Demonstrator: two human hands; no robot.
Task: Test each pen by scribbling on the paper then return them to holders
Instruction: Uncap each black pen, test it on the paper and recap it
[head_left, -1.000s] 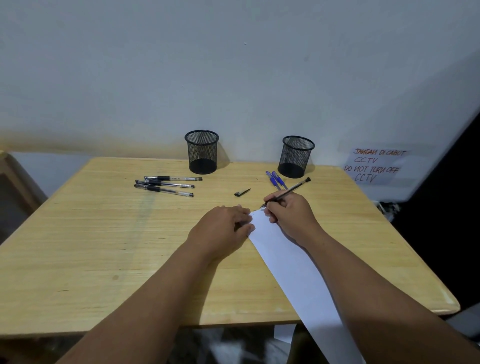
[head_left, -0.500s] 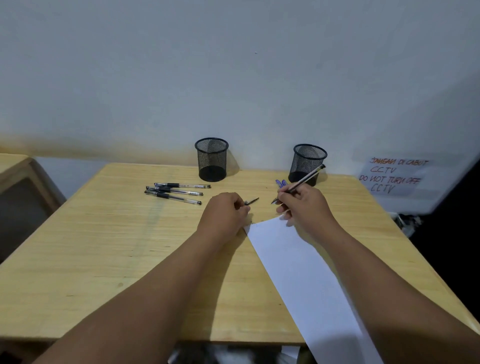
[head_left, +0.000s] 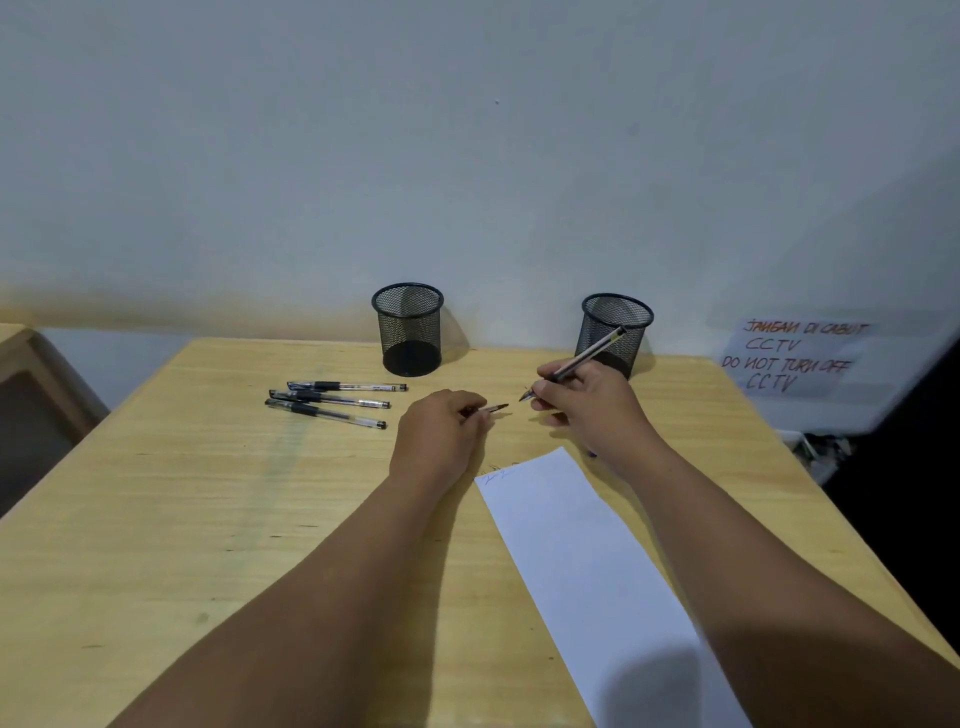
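Wooden table (head_left: 156, 519) under us, and at the left three capped pens (head_left: 332, 400) lie side by side, well apart from our hands. Behind them stands the left mesh holder (head_left: 408, 328). Our left hand (head_left: 441, 434) pinches the pen cap (head_left: 493, 408), its fingers curled round it just above the wood. Our right hand (head_left: 592, 402) grips the uncapped pen (head_left: 576, 362), tip pointing at that cap. Below lies the paper (head_left: 587, 561), faint scribbles at its top corner. Behind our right hand stands the right mesh holder (head_left: 616, 327).
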